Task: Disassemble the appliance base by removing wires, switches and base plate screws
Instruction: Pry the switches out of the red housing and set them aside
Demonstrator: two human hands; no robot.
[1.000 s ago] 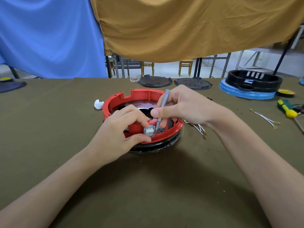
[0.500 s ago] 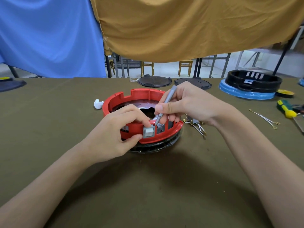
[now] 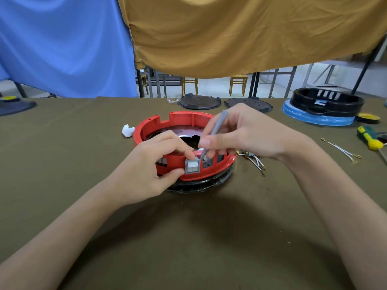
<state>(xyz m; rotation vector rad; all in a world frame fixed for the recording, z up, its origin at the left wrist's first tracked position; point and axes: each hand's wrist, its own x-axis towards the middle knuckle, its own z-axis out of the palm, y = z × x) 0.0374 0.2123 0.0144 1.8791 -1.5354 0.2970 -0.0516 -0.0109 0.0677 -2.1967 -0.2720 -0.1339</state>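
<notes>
At front wall of red base, mid tabletop: grey switch faces outward; left hand pinches it w/ base wall, right hand grips grey tool, tip angled down just behind switch.

Wires right of base

One head-worn view (wide-angle) looks forward and down across the olive tabletop, near to both forearms, facing hanging blue and ochre cloths beyond.
</notes>
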